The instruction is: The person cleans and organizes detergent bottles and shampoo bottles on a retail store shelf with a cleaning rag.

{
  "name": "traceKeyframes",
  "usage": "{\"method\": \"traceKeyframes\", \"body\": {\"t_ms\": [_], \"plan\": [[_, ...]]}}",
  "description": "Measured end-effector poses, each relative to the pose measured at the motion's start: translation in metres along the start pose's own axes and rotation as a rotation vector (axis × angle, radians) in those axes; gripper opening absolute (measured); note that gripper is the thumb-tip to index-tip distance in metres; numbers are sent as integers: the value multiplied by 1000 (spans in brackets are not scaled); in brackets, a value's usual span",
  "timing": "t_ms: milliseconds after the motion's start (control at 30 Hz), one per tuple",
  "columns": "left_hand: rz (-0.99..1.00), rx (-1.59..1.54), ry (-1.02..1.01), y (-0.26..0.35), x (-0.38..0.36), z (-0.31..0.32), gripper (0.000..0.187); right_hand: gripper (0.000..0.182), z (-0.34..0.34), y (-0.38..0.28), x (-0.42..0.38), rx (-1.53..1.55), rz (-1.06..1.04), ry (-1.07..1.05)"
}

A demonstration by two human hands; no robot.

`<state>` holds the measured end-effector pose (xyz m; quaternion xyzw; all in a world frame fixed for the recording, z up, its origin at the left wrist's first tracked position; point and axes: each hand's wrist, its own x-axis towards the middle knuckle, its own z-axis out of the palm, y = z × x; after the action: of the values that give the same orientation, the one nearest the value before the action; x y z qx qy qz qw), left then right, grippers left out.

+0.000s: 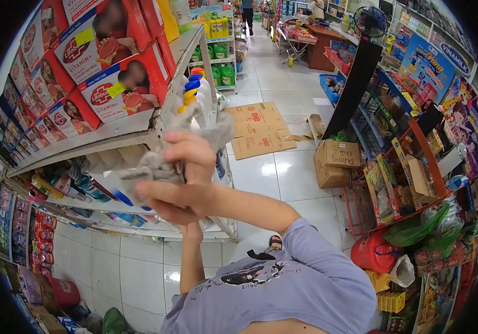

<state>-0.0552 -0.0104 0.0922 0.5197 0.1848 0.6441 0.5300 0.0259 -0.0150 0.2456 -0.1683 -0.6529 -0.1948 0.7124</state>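
My right hand (189,189) is closed around a crumpled grey cloth (161,170), held up in front of the shelf's end. A loose part of the cloth (214,131) trails above the fingers and is smeared by motion. My left hand (193,231) is raised just behind and below the right one, which hides its fingers. A white and blue item (119,192) shows partly beside the cloth, at the lower shelf. White bottles with blue, yellow and red caps (194,92) stand on the shelf just beyond my right hand.
Red Lifebuoy boxes (119,92) fill the upper left shelf (133,125). Flattened cardboard (261,128) lies on the tiled floor ahead. At the right are a cardboard box (336,161), a red wire rack (361,209) and a red bucket (374,251). A person (247,14) stands far down the aisle.
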Motion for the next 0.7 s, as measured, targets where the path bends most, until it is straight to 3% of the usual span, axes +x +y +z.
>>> {"method": "traceKeyframes", "body": {"t_ms": [100,167,200,333,400,433,500,533,700], "plan": [[10,10,-28,6,0,2,53,36,15,4,9,2,-19,77],[5,38,-52,11,2,5,53,52,26,10,7,80,-22,321],[-2,67,-74,17,2,7,53,61,19,10,8,-95,-38,215],[-31,156,-146,45,3,19,55,63,15,10,4,-127,184,150],[201,203,-141,58,7,29,61,64,13,10,0,-80,240,143],[199,201,-142,62,11,32,61,65,12,11,-2,-30,295,136],[653,343,-140,68,22,38,69,65,11,9,-14,-29,390,134],[650,342,-140,73,27,41,69,65,10,9,-18,-25,484,131],[536,772,-147,81,32,47,67,61,14,14,-31,31,508,202]]}}
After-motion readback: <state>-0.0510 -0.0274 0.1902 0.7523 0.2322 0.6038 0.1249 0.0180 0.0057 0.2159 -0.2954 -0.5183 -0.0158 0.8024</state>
